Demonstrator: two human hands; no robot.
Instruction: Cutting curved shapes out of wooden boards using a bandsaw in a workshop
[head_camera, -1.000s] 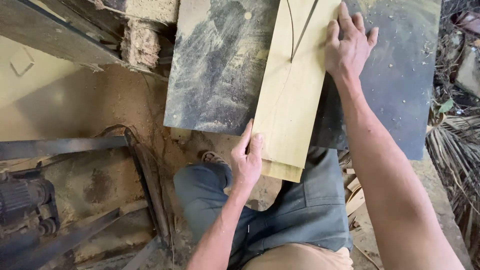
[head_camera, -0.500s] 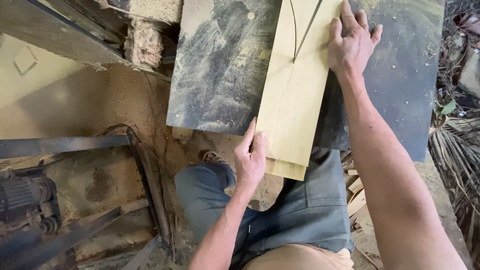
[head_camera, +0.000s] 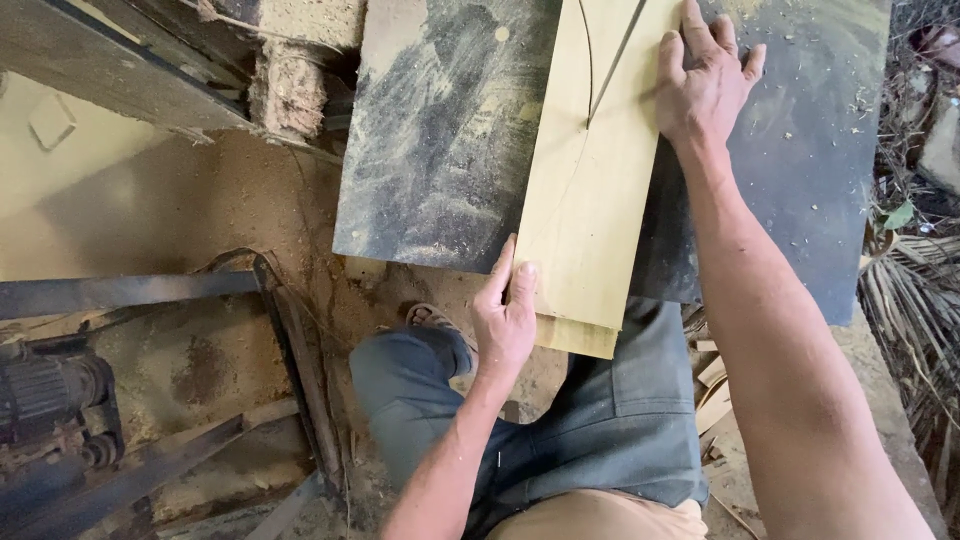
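A stack of pale yellow wooden boards lies on a dark, dusty metal saw table, its near end hanging over the table's front edge. Thin cut lines run down the top board from the far end. My left hand grips the boards' near left corner, thumb along the edge. My right hand presses flat on the boards' far right edge, fingers spread.
A motor with a belt and a metal frame sits at lower left on sawdust-covered ground. A rough brick stands left of the table. Dry palm leaves and wood offcuts lie at right.
The boards and both hands have shifted slightly forward along the table; the grips are unchanged.
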